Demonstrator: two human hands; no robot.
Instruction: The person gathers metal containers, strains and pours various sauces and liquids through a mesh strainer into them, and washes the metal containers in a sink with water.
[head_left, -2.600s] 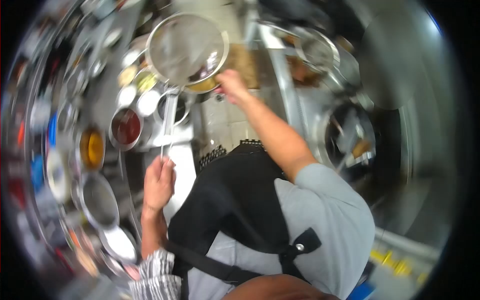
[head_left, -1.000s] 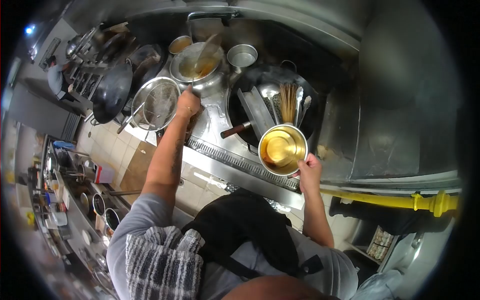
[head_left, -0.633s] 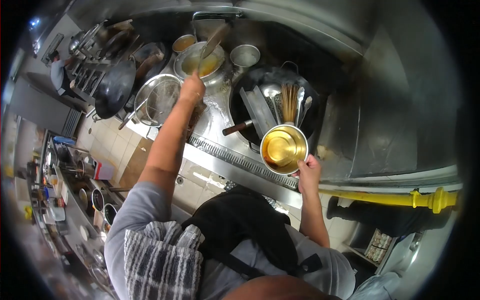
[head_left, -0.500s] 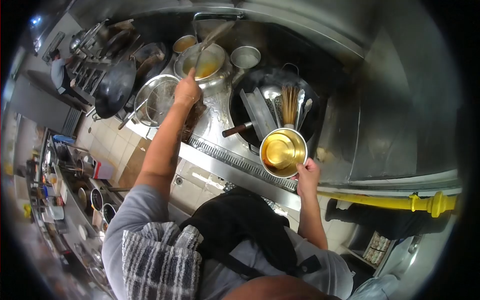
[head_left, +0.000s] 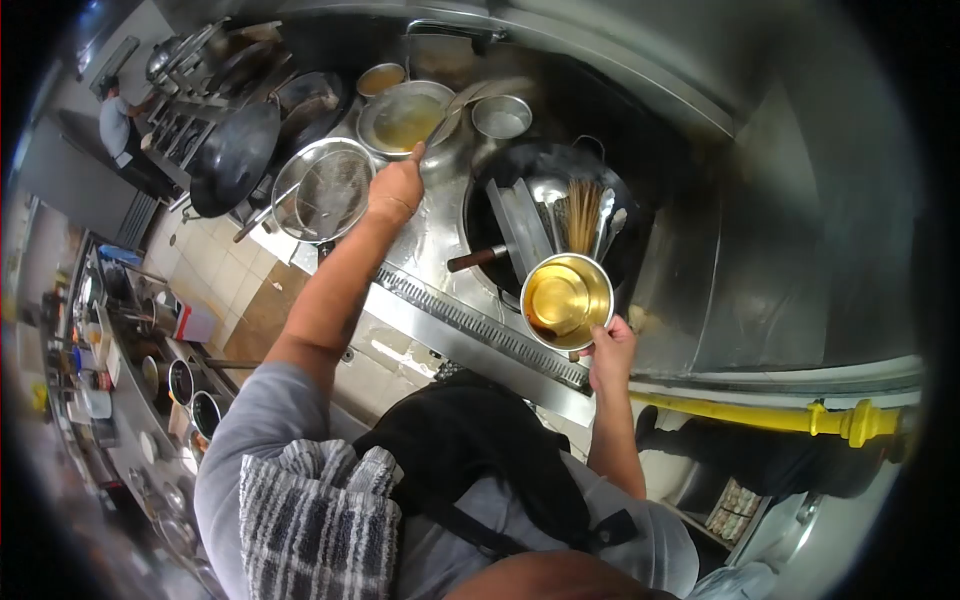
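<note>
Left grip (head_left: 398, 190): closed round the handle of a long ladle-like utensil (head_left: 490, 90), its far end blurry
Utensil spot: up past the hand, angled beside a bowl (head_left: 366, 125) of yellowish stuff
Right grip (head_left: 610, 350): thumb and fingers clamped on the edge of a metal pot (head_left: 597, 290), golden liquid (head_left: 562, 298) inside
Pot spot: in front of the wok (head_left: 550, 160) full of tools
Strainer (head_left: 325, 190): just beside the left hand
</note>
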